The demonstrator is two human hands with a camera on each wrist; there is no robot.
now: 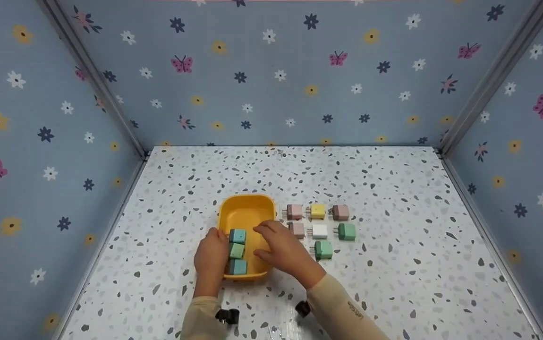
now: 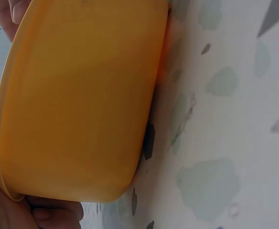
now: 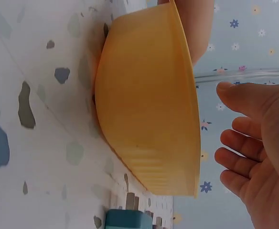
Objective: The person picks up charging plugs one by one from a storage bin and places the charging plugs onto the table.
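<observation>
A yellow plastic tub [image 1: 247, 212] stands upright on the table, with a column of three teal and green plug chargers [image 1: 238, 235] along its left side. My left hand [image 1: 211, 255] grips the tub's left rim; in the left wrist view, fingers [image 2: 58, 217] curl below the rim. Over the tub's right side hovers my right hand [image 1: 283, 248], thumb and fingers apart with nothing between them. In the right wrist view this right hand [image 3: 263, 143] is clear of the tub wall [image 3: 144, 105].
Right of the tub, several plug chargers lie in rows, prongs leftward: pink [image 1: 294, 212], yellow [image 1: 318, 211], darker pink [image 1: 341, 212], white [image 1: 319, 231], and green ones [image 1: 347, 232]. Flower-patterned panels [image 1: 290, 75] enclose the speckled tabletop [image 1: 394, 283] at the back and sides.
</observation>
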